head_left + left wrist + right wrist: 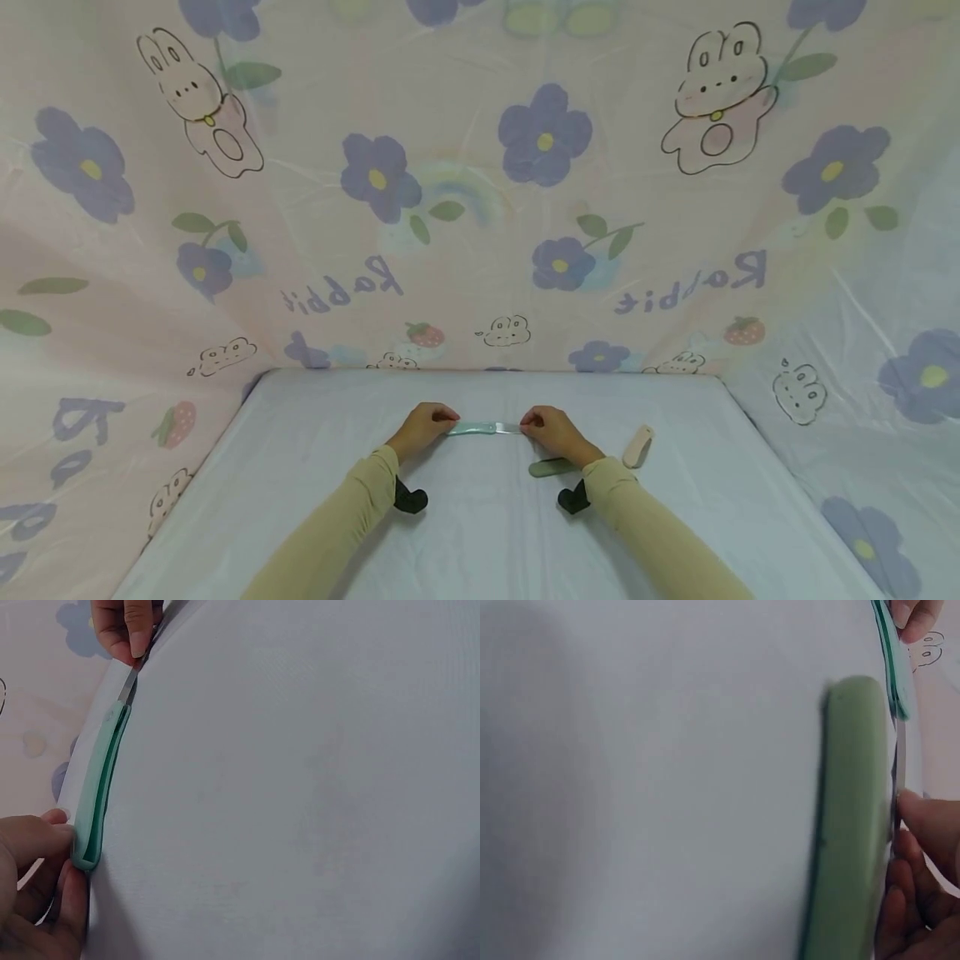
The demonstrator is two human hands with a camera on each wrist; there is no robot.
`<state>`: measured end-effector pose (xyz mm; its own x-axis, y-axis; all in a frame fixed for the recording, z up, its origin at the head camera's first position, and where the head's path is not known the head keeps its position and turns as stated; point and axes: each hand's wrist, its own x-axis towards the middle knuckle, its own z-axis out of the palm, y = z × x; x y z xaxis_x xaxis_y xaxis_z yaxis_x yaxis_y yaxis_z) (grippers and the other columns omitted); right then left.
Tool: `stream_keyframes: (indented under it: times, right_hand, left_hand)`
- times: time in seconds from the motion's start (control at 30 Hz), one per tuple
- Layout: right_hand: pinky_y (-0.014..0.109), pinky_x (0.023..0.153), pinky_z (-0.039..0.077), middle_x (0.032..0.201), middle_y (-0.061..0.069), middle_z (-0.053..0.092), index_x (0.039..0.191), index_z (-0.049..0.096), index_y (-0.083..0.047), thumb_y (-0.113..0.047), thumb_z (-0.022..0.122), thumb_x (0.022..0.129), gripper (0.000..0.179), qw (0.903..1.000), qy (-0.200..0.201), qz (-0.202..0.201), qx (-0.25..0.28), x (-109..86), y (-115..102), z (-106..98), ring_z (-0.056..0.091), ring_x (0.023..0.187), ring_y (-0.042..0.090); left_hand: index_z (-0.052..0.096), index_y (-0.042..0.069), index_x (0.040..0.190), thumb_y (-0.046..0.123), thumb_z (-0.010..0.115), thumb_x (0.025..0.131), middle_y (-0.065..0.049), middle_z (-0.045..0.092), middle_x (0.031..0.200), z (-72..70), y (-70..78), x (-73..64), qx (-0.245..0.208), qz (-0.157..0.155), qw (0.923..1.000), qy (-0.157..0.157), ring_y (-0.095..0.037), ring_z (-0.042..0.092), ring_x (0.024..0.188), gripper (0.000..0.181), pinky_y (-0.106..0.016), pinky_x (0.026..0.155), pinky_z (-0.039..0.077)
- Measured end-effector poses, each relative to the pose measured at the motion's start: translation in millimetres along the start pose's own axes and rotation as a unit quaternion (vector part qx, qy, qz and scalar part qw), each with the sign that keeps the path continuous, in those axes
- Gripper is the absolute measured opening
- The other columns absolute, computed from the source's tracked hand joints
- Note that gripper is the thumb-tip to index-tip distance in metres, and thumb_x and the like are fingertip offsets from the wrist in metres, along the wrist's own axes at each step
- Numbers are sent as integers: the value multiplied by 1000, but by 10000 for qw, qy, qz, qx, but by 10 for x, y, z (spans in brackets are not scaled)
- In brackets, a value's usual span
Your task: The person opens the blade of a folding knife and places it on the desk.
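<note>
A folding knife (472,428) with a mint-green handle is stretched out between both hands, its metal blade (507,428) unfolded. My left hand (423,429) pinches the butt end of the handle between thumb and fingers. At the other end, my right hand (553,432) pinches the blade near its tip, which the fingers hide. In the left wrist view, the open slot along the handle (93,787) shows. An olive-green, rounded handle-like piece (851,802) lies on the table beside the right hand, partly hidden by the right wrist in the head view.
A beige, elongated piece (638,447) with a small hole near one end lies right of the right wrist. Everything rests on a white-covered table (487,542). Curtains (465,308) printed with rabbits and flowers rise at the back and sides. Black camera mounts (410,498) hang at both wrists.
</note>
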<state>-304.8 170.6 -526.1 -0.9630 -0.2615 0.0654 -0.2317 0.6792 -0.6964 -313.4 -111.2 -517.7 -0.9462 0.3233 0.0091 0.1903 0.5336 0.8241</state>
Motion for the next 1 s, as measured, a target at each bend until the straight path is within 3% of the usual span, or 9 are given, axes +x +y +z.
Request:
stream_keyframes:
  times: [0.27, 0.5, 0.67, 0.83, 1.0]
  right_hand:
    - [34, 75, 48, 87, -3, 61, 93, 67, -11, -13, 64, 89, 6, 9995, 149, 261, -99, -126, 8, -144, 55, 82, 14]
    - [36, 75, 48, 89, -2, 62, 96, 66, -8, -10, 60, 90, 9, 9997, 125, 43, -222, -359, 147, -447, 55, 83, 15]
    - [39, 76, 48, 89, -1, 62, 94, 66, -6, -8, 58, 90, 9, 9988, 143, -307, -350, -530, 304, -607, 56, 85, 17]
    - [40, 80, 47, 91, -2, 63, 96, 67, -7, -10, 58, 91, 11, 9996, -37, -53, -286, -658, 342, -706, 57, 90, 18]
    - [32, 73, 48, 92, -1, 63, 100, 66, -6, -14, 59, 91, 13, 9987, -441, 169, -200, -797, 344, -740, 55, 83, 15]
  left_hand:
    - [67, 7, 105, 11, 61, 91, -2, 63, 101, 31, 51, -31, 145, 155, 9994, 276, -18, 58, 92, 16, -34, 80, 49]
    - [66, 9, 106, 12, 62, 90, -3, 61, 109, 128, 256, -68, 139, 694, 9963, 486, -21, 57, 100, 16, -37, 86, 47]
    - [66, 9, 104, 12, 63, 90, -1, 62, 107, 289, 414, -86, 30, 956, 9950, 269, -17, 57, 97, 15, -32, 85, 48]
    - [65, 4, 105, 10, 64, 88, -4, 62, 105, 497, 605, -135, -70, 1290, 9915, -146, -19, 58, 95, 17, -28, 82, 49]
    - [63, 6, 110, 14, 64, 89, -2, 59, 112, 734, 754, -189, 44, 1412, 9870, -766, -22, 56, 101, 22, -25, 84, 48]
